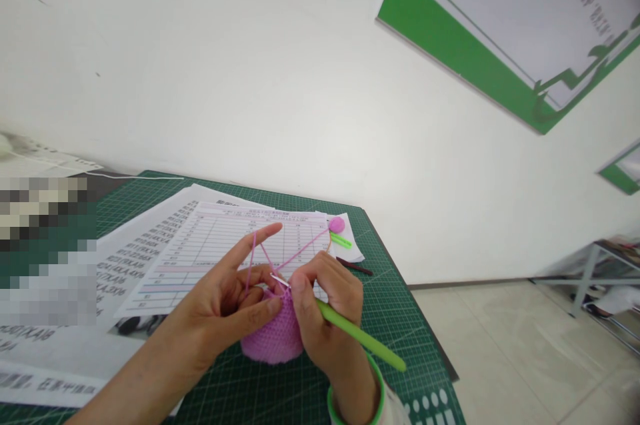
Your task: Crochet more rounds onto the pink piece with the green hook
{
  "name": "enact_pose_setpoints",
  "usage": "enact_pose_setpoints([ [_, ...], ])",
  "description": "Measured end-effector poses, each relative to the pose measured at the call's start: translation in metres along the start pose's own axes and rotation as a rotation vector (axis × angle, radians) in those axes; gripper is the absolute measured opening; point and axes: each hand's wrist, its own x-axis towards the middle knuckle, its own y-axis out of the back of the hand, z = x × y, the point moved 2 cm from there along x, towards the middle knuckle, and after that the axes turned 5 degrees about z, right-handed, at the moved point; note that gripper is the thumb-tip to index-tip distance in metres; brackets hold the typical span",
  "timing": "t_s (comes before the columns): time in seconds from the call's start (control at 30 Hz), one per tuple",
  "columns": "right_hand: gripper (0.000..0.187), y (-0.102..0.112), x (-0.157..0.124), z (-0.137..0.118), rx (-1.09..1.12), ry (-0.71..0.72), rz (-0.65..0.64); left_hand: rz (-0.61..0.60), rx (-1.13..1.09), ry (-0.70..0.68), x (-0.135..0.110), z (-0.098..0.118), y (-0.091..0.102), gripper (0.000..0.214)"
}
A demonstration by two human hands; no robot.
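A white wall with a green-framed poster point(505, 31) at 1 o'clock rises behind a dark green gridded cutting mat point(400, 325) at 6 o'clock, spread with printed white sheets, among them a ruled paper table point(220, 238). The left arm reaches in from 7 o'clock, the left hand point(220, 305) grasping a rounded pink crocheted piece point(273, 338) near the frame's 6 o'clock, its index finger raised toward 1 o'clock with thin pink yarn point(300, 255) strung across it. The right hand point(325, 305), a green wristband point(350, 398) at its wrist, clenches a green-handled crochet hook point(360, 335), handle toward 4 o'clock, silver tip toward 10 o'clock at the stitches. Beyond, at the yarn's far end, sits a small pink yarn ball point(337, 225), just beside a green plastic clip point(341, 240).
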Motion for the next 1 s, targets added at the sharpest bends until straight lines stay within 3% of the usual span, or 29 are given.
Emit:
enact_pose_setpoints([
  [0.47, 0.031, 0.0023, -0.0029, 0.0001, -0.014, -0.129, -0.052, 0.000, 0.009, 0.116, -0.0013, -0.0016, 0.0071, 0.078],
  [0.8, 0.027, 0.0014, -0.0027, -0.0003, -0.018, -0.120, -0.004, -0.003, 0.012, 0.122, -0.0032, -0.0014, 0.0079, 0.078],
  [1.0, 0.019, 0.0017, -0.0009, 0.0002, 0.083, -0.194, -0.053, 0.008, -0.004, 0.128, -0.0023, -0.0014, 0.0086, 0.075],
])
